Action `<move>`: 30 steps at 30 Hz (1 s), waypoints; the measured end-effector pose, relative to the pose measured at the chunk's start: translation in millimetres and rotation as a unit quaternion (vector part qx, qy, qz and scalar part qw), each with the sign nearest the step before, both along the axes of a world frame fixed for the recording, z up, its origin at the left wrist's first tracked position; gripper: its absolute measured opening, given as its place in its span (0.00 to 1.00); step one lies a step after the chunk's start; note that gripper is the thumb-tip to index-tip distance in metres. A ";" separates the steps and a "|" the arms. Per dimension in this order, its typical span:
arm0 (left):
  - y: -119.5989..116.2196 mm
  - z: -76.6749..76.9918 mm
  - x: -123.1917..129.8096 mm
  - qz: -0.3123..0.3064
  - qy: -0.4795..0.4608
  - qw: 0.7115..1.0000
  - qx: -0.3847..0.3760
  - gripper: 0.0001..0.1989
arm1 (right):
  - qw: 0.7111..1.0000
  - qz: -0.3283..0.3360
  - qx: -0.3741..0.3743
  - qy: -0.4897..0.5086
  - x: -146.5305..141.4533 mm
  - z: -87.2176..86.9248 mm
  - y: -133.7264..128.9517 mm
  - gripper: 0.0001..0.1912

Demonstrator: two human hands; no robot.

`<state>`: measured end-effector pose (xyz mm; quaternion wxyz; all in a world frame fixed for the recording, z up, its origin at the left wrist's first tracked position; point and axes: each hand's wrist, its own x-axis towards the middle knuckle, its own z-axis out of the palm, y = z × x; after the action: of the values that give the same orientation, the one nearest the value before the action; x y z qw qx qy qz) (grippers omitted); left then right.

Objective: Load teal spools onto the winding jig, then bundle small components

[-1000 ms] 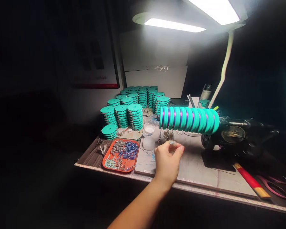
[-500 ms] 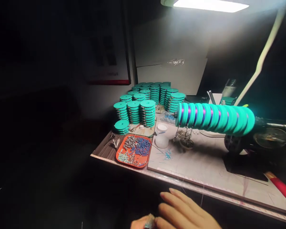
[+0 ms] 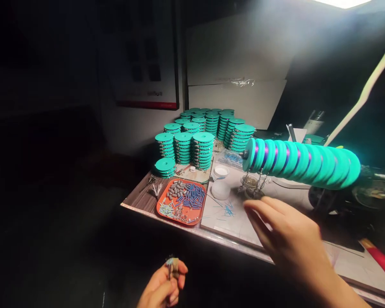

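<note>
My left hand (image 3: 167,282) is closed in front of the table's edge, low in the view. A small grey-blue piece (image 3: 172,266) shows at its fingertips, too small to name. Over the board, my right hand (image 3: 288,235) points left with thumb and fingertips drawn together; whatever they may pinch does not show. Just beyond its fingertips stand small round dishes (image 3: 250,181) with metal bits, partly covered by the hand. Above them runs a horizontal row of turquoise spools (image 3: 303,162) wound with purple line, mounted on a shaft.
An orange tray (image 3: 197,220) bears grey, blue and pale small parts. Several stacks of turquoise spools (image 3: 202,149) stand behind it. A white cup (image 3: 220,190), a lid (image 3: 221,171) and blue slivers (image 3: 229,209) lie on the board. A red-handled tool (image 3: 383,261) lies right.
My right hand has risen from below the table edge to over the board, its fingers drawing together. My left hand has come further into view, lower left. The camera view has shifted slightly.
</note>
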<state>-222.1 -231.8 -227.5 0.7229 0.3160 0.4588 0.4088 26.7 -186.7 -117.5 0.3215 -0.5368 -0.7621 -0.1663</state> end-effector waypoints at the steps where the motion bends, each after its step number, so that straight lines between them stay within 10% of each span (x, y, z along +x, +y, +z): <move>1: 2.5 3.1 6.0 0.001 -0.031 1.000 -0.001 0.12 | 0.996 -0.053 -0.031 -0.059 -4.7 3.7 11.1 0.11; 5: 6.1 4.3 28.4 -0.021 -0.097 0.995 0.026 0.11 | 0.951 -0.152 -0.194 -0.187 -29.7 9.0 45.6 0.09; 15: 2.1 2.8 34.2 -0.038 -0.155 0.987 0.022 0.14 | 0.932 -0.160 -0.229 -0.233 -38.5 4.8 54.9 0.10; 24: -0.7 20.0 38.0 -0.037 -0.099 0.994 0.001 0.21 | 0.936 -0.147 -0.202 -0.246 -40.5 11.3 56.5 0.12; 30: -0.8 23.3 45.5 -0.055 -0.062 0.997 0.004 0.21 | 0.982 -0.064 -0.041 -0.172 -17.3 -8.7 -4.3 0.11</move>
<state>-176.6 -232.5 -204.2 0.7700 0.3177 0.3939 0.3886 9.4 -190.9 -126.2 0.1524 -0.5604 -0.7765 -0.2445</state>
